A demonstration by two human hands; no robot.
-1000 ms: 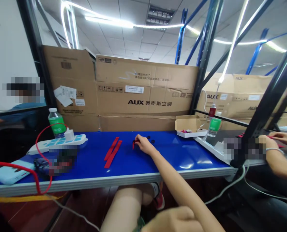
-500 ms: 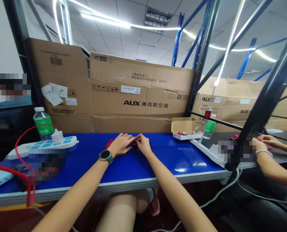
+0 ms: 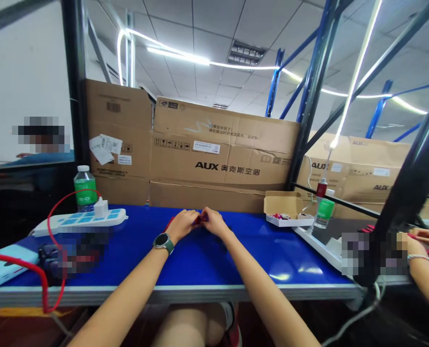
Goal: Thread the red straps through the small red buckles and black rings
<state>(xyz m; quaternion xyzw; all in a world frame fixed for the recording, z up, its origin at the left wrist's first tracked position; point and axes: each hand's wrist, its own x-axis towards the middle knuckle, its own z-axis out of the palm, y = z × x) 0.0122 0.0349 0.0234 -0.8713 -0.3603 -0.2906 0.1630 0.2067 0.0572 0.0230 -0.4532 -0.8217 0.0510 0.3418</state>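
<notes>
The small, dark red, strip-like piece [image 3: 200, 220] sits between the fingertips at the centre of the blue, glossy-topped table [image 3: 257, 262]; take that as the middle of the clock. The right hand [image 3: 214, 223] has thumb and fingers closed in a pinch on it; the left hand [image 3: 184, 224] curls its fingertips in against the same piece, but whether they truly grip cannot be told, as the back of the hand covers them. The likeliest trouble is a slip: the piece is tiny and mostly hidden by the fingers, so a loose pinch or uneven pull could twist it or let it drop. Just beside the left hand at 9 o'clock, a flat red strip [image 3: 170, 223] shows partly; the hand or the round watch with a green strap [image 3: 162, 241] could drag it aside. At 9 o'clock, well apart, a white power strip with blue panels [image 3: 91, 219] and a looping red cable [image 3: 44, 282] could snag a left arm swung wide. At 12 o'clock a brown printed cardboard wall [image 3: 221, 149] limits forward reach; at 2 o'clock stands an open white cardboard box [image 3: 279, 222], its small contents spillable if knocked
</notes>
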